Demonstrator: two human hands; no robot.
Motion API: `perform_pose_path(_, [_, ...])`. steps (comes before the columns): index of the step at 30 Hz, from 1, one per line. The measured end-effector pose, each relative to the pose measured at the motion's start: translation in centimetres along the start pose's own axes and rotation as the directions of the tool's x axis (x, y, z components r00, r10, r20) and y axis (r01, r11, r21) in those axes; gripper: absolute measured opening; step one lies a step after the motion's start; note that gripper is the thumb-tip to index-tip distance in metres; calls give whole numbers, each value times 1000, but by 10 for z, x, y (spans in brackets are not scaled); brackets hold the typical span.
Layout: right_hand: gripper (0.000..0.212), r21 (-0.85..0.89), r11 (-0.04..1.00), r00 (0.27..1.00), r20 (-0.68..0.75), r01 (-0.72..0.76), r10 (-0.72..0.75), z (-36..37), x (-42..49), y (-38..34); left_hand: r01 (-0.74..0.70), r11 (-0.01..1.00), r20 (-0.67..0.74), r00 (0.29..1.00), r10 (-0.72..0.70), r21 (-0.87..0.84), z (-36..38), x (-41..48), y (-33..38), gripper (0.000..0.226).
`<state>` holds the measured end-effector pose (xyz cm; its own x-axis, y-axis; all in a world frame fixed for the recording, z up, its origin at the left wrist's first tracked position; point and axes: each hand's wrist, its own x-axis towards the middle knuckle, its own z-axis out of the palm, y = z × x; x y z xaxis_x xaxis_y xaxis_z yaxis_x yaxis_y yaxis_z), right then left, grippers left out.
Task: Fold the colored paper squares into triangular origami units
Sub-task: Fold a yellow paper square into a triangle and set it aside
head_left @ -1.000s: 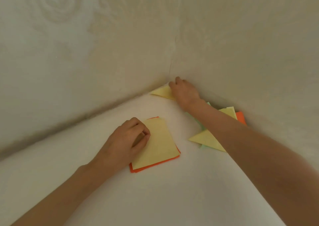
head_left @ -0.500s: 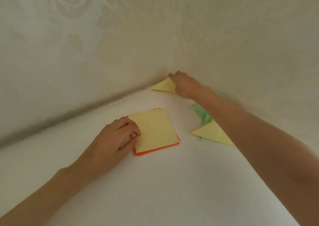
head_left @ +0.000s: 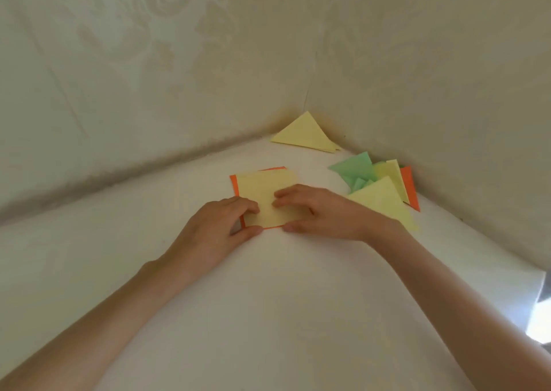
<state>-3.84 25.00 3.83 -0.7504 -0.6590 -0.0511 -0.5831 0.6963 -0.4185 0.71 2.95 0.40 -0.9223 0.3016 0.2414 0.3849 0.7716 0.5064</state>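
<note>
A yellow paper square [head_left: 262,188] lies on top of an orange square [head_left: 233,183] in the middle of the white surface. My left hand [head_left: 222,226] has its curled fingertips on the yellow sheet's near left part, thumb at the near edge. My right hand [head_left: 320,211] has its fingers on the sheet's near right part, thumb beside the near corner. A folded yellow triangle [head_left: 304,134] leans in the far corner. At the right lies a pile of folded pieces: green ones [head_left: 354,168], yellow ones [head_left: 383,199] and an orange one [head_left: 410,187].
Two patterned cream walls [head_left: 179,77] meet at the far corner and close in the white surface [head_left: 283,301] on the left and right. The surface's right edge [head_left: 536,274] drops off near a bright gap at the lower right.
My right hand let go of the yellow triangle in the corner and came back to the yellow square. My left hand shifted onto the sheet's near left part. The camera dipped.
</note>
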Motion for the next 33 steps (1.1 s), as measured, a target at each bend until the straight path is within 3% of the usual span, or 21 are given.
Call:
perform_pose_path(6, [28,87,996,996,-90,29,-21,10,-5,-5,15,994,-17,1000,-17,-109,-7,-12,-6,50])
perform_pose_path(9, [30,-52,993,967,-227,103,-112,11,-7,-12,-15,988,-44,999,8,-153,-11,-20,-7,56])
perform_pose_path(14, [12,-7,996,915,-394,91,-87,16,-7,-30,-88,964,-185,982,42,-251,-19,-25,-2,20])
perform_pose_path(18, [14,-43,992,870,-476,120,-126,24,-10,-41,-100,979,-197,978,63,-180,-20,-29,-3,18])
perform_pose_path(20, [10,110,987,874,-483,116,-48,24,-13,-46,-60,963,-256,967,-10,-264,-25,-30,3,12])
perform_pose_path(23, [9,546,833,918,-369,88,145,15,-14,-55,-40,836,-336,925,-176,-547,-40,-29,9,9])
perform_pose_path(26, [9,773,611,908,-364,170,208,7,-12,-66,-53,700,-318,913,-255,-712,-59,-29,15,11])
perform_pose_path(28, [9,859,478,884,-358,186,299,5,-8,-70,15,594,-204,932,-300,-804,-67,-28,19,15])
perform_pose_path(30, [8,903,403,872,-314,151,376,6,-4,-71,122,588,-98,939,-329,-800,-70,-25,17,28])
perform_pose_path(33, [18,900,433,889,-238,51,391,15,-3,-66,248,616,-5,925,-379,-747,-65,-25,5,25])
